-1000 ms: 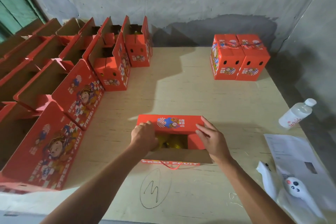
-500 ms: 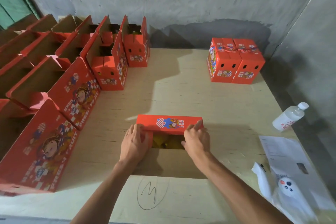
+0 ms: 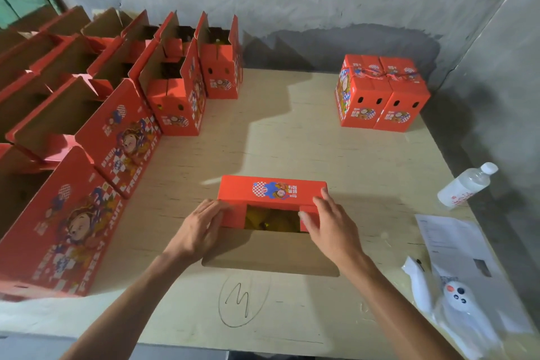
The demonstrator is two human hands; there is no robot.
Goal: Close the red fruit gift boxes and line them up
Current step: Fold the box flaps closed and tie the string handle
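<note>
Two closed boxes lined up far right; many open boxes wait left. Box in hand at table centre, half closed: left hand, right hand flat-fingered, pressing end flaps, near flap down

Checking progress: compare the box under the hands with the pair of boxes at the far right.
The near box is part open, its inside showing between the left hand and right hand; the far pair is fully closed. The near box stands alone; the far pair sits side by side. All are red with the same print.
</note>
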